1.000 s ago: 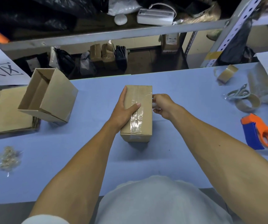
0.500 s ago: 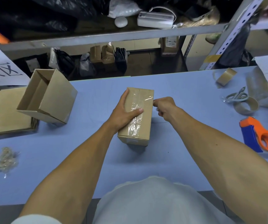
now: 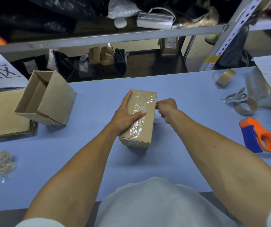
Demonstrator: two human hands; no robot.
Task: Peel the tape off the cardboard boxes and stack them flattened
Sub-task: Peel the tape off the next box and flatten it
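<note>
Sealed brown cardboard box [image 3: 145, 117] lying at frame centre on the blue tabletop [image 3: 188, 95], left hand [image 3: 128, 113] gripping its clear-taped top, right hand [image 3: 165, 107] pinching at its right edge, open cardboard box [image 3: 49, 102] resting on flattened cardboard [image 3: 4, 122] at left.

The blue table [image 3: 180, 89] carries two cardboard boxes [image 3: 145, 123] [image 3: 49, 99], flattened cardboard [image 3: 2, 118], tape dispenser [image 3: 260, 135], scissors [image 3: 236, 96].

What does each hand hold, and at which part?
Left hand grips the taped box across its top. Right hand pinches at its right edge, probably tape.
</note>
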